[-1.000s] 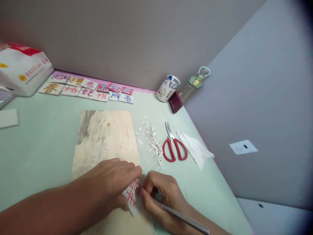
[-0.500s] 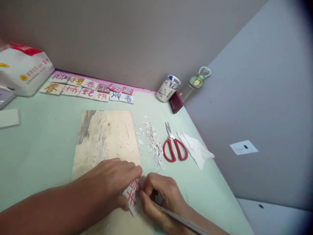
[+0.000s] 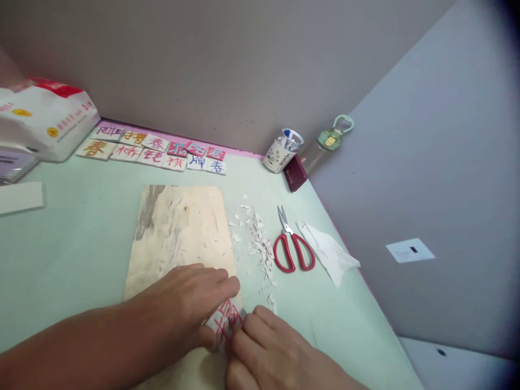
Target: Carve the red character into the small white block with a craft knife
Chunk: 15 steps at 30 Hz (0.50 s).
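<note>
My left hand [image 3: 190,300] is closed around a small white carving block [image 3: 226,320] with red characters on its face. It presses the block down at the right edge of a wooden board [image 3: 182,222]. My right hand [image 3: 268,349] is closed against the block's lower right side, knuckles up. Half a second ago a slim metal carving knife showed in its grip; now the hand hides it. White shavings [image 3: 260,244] lie in a strip on the table, right of the board.
Red-handled scissors [image 3: 293,252] and a crumpled tissue [image 3: 329,252] lie to the right. Behind them are a can of pens [image 3: 280,157], a dark red box [image 3: 295,173] and a bottle [image 3: 325,143]. Lettered tiles [image 3: 152,154] line the back; a white package [image 3: 52,124] stands far left.
My right hand has rolled over and moved down and slightly right, so the knife's handle is out of sight. The left hand keeps its hold. The whole view has shifted slightly.
</note>
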Tool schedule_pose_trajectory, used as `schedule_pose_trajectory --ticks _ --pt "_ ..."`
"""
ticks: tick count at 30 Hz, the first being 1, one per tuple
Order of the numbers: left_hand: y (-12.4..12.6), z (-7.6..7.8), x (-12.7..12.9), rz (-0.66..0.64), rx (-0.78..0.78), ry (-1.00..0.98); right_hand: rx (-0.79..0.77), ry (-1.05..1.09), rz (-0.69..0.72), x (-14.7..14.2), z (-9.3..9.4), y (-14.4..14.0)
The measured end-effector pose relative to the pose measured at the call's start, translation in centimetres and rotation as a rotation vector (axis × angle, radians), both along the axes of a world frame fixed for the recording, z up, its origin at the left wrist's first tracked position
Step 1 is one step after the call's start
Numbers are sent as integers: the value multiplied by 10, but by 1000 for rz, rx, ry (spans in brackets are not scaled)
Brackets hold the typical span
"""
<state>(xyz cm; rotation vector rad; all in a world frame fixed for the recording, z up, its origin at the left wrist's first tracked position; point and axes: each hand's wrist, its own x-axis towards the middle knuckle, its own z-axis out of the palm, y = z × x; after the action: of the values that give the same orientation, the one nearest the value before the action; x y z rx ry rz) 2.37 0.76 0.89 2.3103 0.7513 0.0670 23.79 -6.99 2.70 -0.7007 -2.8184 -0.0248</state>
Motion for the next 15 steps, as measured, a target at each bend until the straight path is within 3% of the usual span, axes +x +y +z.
schedule_pose_trajectory --ticks 4,7,10,15 --pt "2 1 -6 -35 -64 -106 3 -5 -5 1 -2 -1" --pt "4 7 -4 -44 -82 -75 -21 10 -23 2 -5 -1" --pt "4 6 2 -52 -24 -83 -37 44 -36 4 -8 0" --pt "1 -9 3 -97 132 -228 -84 157 -93 2 -5 7"
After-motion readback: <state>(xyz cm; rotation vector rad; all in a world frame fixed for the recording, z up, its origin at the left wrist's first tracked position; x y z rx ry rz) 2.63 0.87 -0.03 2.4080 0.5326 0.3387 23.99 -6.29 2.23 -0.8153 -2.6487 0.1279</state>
